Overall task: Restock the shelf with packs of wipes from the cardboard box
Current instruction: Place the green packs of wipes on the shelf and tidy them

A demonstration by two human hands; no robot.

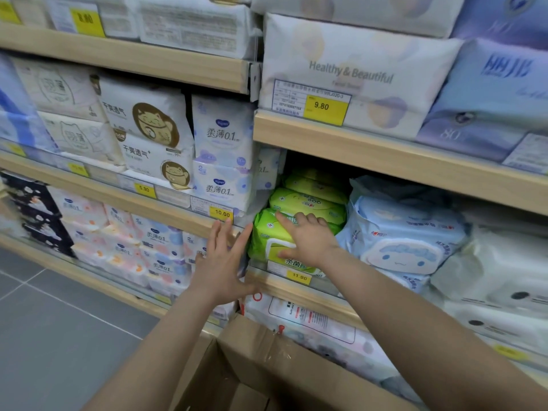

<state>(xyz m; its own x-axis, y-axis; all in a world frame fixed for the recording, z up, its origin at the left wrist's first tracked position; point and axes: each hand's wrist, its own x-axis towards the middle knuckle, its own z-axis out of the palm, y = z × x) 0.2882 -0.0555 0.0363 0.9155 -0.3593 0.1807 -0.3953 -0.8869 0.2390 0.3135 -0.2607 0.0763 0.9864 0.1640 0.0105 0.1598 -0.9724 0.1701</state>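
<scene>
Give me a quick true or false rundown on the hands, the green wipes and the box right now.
1. The right hand rests on the front green pack. True.
2. The left hand holds a pack of wipes. False: it is open, fingers spread, holding nothing.
3. The blue cartoon packs sit to the right of the green ones. True.
4. The price tag under the green packs reads 9.80. False: it reads 11.90.
5. The cardboard box is taped shut. False: its flaps are open.

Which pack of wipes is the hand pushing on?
The front green pack, lowest in its stack. The right hand presses on it; the blue packs beside it go untouched.
</scene>
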